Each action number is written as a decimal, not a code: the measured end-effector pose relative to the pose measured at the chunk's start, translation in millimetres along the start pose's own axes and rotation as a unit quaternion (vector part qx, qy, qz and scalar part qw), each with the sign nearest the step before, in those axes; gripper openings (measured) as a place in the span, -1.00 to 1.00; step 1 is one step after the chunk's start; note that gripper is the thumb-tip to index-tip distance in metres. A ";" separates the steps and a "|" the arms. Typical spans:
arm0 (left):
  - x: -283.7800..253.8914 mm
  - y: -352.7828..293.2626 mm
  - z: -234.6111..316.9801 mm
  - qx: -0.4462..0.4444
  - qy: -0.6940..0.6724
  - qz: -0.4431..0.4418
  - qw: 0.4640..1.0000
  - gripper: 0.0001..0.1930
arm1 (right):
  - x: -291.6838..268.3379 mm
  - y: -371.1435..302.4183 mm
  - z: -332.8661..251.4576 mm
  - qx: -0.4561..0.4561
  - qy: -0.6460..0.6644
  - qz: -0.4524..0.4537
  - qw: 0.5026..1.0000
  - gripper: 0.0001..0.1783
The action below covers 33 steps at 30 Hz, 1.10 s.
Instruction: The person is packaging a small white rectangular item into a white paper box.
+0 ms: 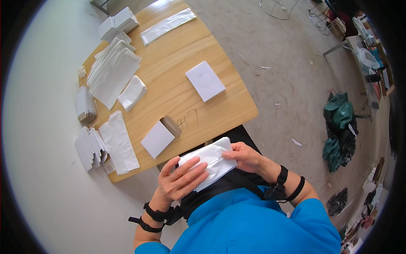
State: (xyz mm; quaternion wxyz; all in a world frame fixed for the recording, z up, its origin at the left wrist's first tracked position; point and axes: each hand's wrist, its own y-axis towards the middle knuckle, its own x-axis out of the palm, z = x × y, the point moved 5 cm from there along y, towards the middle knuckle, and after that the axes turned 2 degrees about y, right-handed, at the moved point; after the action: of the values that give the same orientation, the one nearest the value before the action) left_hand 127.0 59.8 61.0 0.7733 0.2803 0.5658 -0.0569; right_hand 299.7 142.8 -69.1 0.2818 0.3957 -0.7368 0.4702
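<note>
A folded white plastic bag, thin and slightly glossy, is held over my lap at the table's near edge. My left hand lies across its left part with the fingers resting on top. At the other end, my right hand pinches the right edge, thumb on the upper face. Just beyond, on the table, lies a white box whose end facing right stands open. Farther back is a second white box, which looks closed.
The wooden table carries stacked white plastic sheets, a small folded bundle, a flat white sheet, a long strip and flattened cartons along its left side. Dark green bags lie on the floor at right.
</note>
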 end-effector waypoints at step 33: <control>145.2 -14.1 -40.1 -0.516 -0.753 0.165 0.373 -0.56 | -46.0 17.5 -11.8 -0.260 0.062 0.217 0.939 -0.73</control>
State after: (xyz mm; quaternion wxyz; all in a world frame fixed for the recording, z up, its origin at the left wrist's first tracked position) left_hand 138.7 101.2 -84.0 0.8686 -0.2442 -0.3886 0.1870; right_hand 309.6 172.4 -108.8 0.3112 0.1096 -0.8825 0.3351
